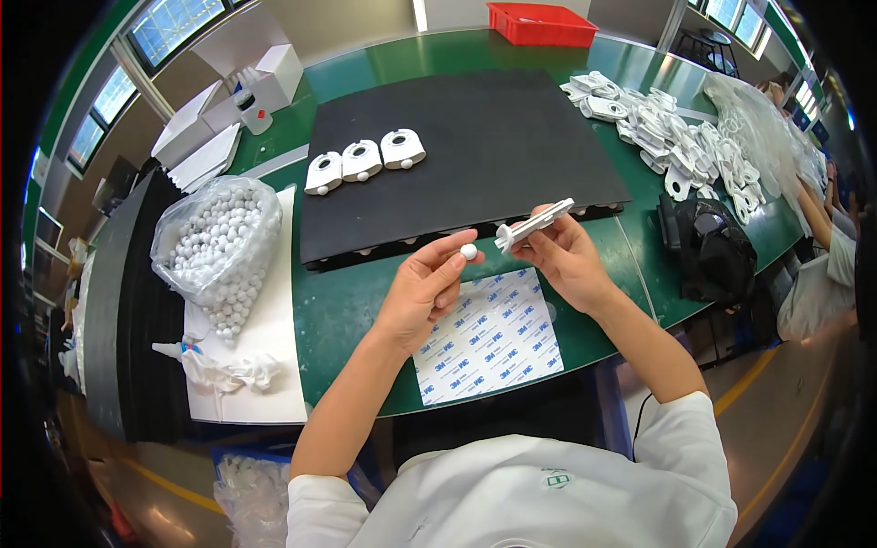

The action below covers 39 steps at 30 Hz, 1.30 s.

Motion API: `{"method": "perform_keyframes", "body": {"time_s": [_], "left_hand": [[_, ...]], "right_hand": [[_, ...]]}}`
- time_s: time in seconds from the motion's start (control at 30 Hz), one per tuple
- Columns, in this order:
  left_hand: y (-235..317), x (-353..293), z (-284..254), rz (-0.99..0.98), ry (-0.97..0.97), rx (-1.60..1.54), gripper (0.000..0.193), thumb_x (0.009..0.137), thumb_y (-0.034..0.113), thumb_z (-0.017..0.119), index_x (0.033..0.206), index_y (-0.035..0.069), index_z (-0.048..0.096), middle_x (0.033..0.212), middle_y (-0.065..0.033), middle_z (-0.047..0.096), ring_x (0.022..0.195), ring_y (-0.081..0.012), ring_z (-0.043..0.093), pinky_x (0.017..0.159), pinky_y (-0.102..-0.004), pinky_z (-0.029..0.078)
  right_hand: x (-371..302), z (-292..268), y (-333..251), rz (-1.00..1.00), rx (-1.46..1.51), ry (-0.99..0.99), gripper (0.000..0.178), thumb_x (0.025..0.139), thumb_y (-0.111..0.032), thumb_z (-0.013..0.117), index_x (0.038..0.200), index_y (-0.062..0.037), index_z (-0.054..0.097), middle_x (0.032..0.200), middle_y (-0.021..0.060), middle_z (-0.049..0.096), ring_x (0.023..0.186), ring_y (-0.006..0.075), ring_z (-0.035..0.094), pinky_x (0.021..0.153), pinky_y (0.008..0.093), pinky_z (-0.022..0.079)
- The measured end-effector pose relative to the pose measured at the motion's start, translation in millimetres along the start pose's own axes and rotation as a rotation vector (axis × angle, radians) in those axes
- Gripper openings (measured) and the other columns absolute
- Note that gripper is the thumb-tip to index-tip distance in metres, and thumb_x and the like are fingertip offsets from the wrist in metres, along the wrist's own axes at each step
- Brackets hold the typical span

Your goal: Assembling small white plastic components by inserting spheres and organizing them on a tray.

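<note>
Head view showed two bare hands raised over the near side of a green desk [352, 320], a small gap between them. The left hand [425, 283] had its thumb and fingertips pinched on a small white ball [469, 251]. The right hand [568, 260] was clamped on a slim white piece [541, 222], held tilted, its left end pointing toward the ball but apart from it. Both things were in the air by the near edge of a black pad [484, 137].

Below the hands, a white sheet with blue print [489, 342] lay at the desk's near edge. On the pad, close to its left edge, three white units [361, 159] sat in a row, each with a dark round opening and a ball at its near end.

Toward the desk's left edge, a clear bag of white balls [219, 242] rested on a white board [265, 397], with crumpled tissue [242, 372] nearer the board's front edge. A heap of white parts [662, 132] spread along the desk's right side, and a black bag [713, 247] stood near its front right corner. A red tray [539, 26] was at the far edge.
</note>
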<state>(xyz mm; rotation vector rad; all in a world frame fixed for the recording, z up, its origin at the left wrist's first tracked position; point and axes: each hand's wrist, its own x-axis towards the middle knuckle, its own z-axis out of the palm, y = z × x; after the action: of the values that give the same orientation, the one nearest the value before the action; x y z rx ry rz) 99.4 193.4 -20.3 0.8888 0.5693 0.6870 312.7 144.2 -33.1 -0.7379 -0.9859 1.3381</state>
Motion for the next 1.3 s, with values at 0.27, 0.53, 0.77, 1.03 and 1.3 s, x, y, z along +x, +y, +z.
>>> {"method": "perform_keyframes", "body": {"time_s": [0.27, 0.53, 0.77, 1.03, 1.3], "left_hand": [[1, -2, 2, 0.020, 0.079, 0.106, 0.034, 0.079, 0.008, 0.071, 0.111, 0.004, 0.060, 0.096, -0.0024, 0.059, 0.053, -0.0014, 0.038, 0.044, -0.0168, 0.027], [1, -4, 3, 0.027, 0.097, 0.179, 0.029, 0.077, 0.007, 0.073, 0.104, 0.005, 0.064, 0.094, -0.0014, 0.062, 0.055, -0.0014, 0.039, 0.046, -0.0171, 0.028], [0, -3, 5, 0.014, 0.067, 0.172, 0.027, 0.077, 0.007, 0.072, 0.103, 0.006, 0.067, 0.088, -0.0003, 0.063, 0.054, -0.0012, 0.038, 0.047, -0.0176, 0.028], [-5, -2, 7, 0.278, 0.100, 0.526, 0.030, 0.071, 0.009, 0.078, 0.100, 0.006, 0.068, 0.068, 0.0043, 0.056, 0.055, -0.0012, 0.041, 0.048, -0.0183, 0.030], [-4, -1, 4, 0.467, 0.181, 0.675, 0.044, 0.072, 0.017, 0.080, 0.107, 0.002, 0.060, 0.056, 0.0041, 0.045, 0.051, -0.0022, 0.039, 0.048, -0.0191, 0.032]], "right_hand": [[-5, 1, 4, 0.073, -0.053, 0.011, 0.015, 0.094, -0.010, 0.052, 0.109, -0.0082, 0.048, 0.105, 0.0093, 0.062, 0.097, 0.0188, 0.060, 0.083, 0.0323, 0.048], [-6, 3, 4, 0.107, -0.109, 0.014, 0.014, 0.094, -0.012, 0.053, 0.107, -0.0097, 0.048, 0.106, 0.0089, 0.062, 0.096, 0.0181, 0.060, 0.080, 0.0307, 0.046], [-5, -1, 7, 0.090, -0.144, -0.012, 0.013, 0.093, -0.013, 0.054, 0.104, -0.0101, 0.048, 0.105, 0.0077, 0.063, 0.096, 0.0174, 0.060, 0.079, 0.0298, 0.047], [-4, 8, 1, 0.138, -0.099, -0.037, 0.024, 0.092, -0.009, 0.055, 0.115, -0.0063, 0.047, 0.100, 0.0071, 0.062, 0.088, 0.0127, 0.060, 0.073, 0.0257, 0.047], [29, 18, -30, 0.022, -0.329, -0.221, 0.028, 0.086, -0.007, 0.061, 0.113, -0.0026, 0.052, 0.095, 0.0054, 0.061, 0.081, 0.0098, 0.058, 0.070, 0.0245, 0.048]]}}
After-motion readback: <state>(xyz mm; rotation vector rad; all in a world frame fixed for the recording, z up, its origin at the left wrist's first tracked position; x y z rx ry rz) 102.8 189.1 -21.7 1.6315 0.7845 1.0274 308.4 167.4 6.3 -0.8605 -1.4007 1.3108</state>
